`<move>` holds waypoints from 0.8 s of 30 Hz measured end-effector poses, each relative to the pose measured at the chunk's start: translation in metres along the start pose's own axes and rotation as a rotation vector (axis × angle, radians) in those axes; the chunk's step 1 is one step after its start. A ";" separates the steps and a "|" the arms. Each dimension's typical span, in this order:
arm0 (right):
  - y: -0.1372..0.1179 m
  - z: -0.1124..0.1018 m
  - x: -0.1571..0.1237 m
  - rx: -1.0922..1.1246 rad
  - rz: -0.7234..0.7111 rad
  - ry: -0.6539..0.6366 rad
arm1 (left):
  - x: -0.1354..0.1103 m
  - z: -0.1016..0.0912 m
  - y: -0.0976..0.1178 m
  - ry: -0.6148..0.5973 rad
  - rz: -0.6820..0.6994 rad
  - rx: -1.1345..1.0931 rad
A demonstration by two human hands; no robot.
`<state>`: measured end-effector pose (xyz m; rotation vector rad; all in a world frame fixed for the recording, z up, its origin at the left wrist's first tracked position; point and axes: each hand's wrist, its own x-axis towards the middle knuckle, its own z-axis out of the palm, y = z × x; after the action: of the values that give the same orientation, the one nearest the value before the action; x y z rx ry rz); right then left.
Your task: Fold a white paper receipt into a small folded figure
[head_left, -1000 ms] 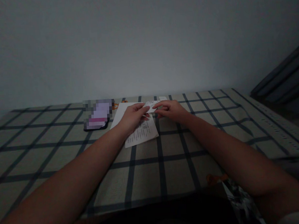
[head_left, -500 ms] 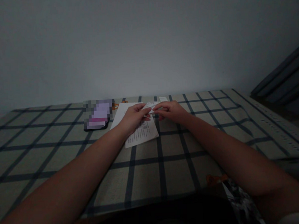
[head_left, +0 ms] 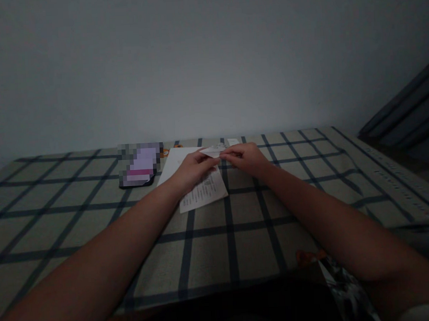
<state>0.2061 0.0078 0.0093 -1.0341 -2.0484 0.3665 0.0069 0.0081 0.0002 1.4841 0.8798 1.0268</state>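
Note:
Between my two hands is a small piece of white paper (head_left: pixel 212 151) with dark marks on its far part. My left hand (head_left: pixel 195 170) is closed on its left side, thumb pointing right. My right hand (head_left: pixel 246 157) pinches its near right corner with thumb and forefinger. Under my left hand lies a larger printed sheet (head_left: pixel 204 193) with lines of text, its near edge toward me. A plain white sheet (head_left: pixel 169 164) shows to the left, partly hidden by that hand; whether the two are joined I cannot tell.
A phone (head_left: pixel 142 165) with a lit, blurred screen lies left of the papers on the checked tablecloth (head_left: pixel 212 247). Behind my right hand is a small white piece (head_left: pixel 232 142). A pale wall (head_left: pixel 209 65) stands at the table's back; dark folded fabric (head_left: pixel 409 107) hangs at right.
The small paper has turned and lifted slightly, so a pale flat face now shows toward me. My left fingers have drawn together beneath it; the right hand has shifted little.

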 end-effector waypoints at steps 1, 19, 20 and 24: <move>-0.001 0.000 0.000 0.027 0.011 0.006 | 0.000 0.000 0.001 -0.021 0.031 0.045; 0.004 0.007 0.002 0.371 0.178 -0.079 | 0.001 -0.004 -0.004 0.094 0.008 0.150; 0.004 0.008 0.003 0.379 0.178 -0.081 | 0.001 -0.004 -0.003 0.100 0.023 0.159; 0.004 0.009 0.003 0.403 0.200 -0.076 | 0.002 -0.002 -0.002 0.112 0.068 0.183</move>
<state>0.2003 0.0130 0.0032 -0.9831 -1.8355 0.8937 0.0052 0.0107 -0.0019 1.6308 1.0310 1.1118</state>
